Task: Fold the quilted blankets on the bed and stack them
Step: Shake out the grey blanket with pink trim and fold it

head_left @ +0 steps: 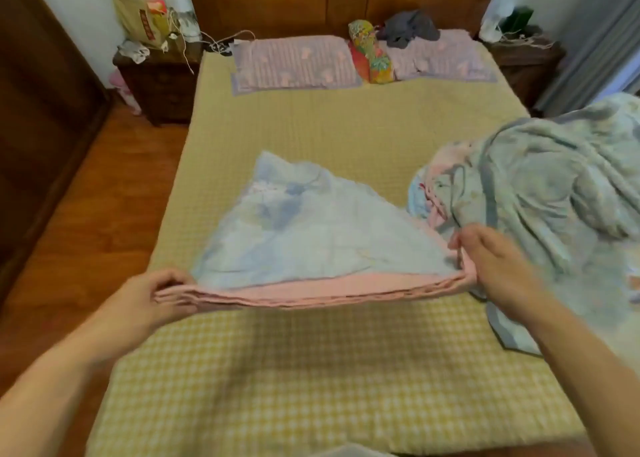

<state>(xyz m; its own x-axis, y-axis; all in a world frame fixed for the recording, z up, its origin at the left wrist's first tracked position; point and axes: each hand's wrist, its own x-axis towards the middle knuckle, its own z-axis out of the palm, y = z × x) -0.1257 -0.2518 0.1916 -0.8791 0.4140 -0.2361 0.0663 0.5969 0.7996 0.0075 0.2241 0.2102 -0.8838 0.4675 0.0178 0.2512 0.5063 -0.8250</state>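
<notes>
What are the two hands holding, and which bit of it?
Both hold the folded blue-and-pink blanket by its near, layered edge: the left hand grips the left corner, the right hand pinches the right corner.

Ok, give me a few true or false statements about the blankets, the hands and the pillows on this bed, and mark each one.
1. Both hands grip the folded blue and pink blanket: left hand at one end, right hand at the other. True.
2. The green blanket is neatly folded. False: it lies crumpled on the bed's right side.
3. Two purple pillows lie at the headboard. True.
4. The folded blanket sits on top of the green one. False: it is beside it, over the yellow checked cover.
</notes>
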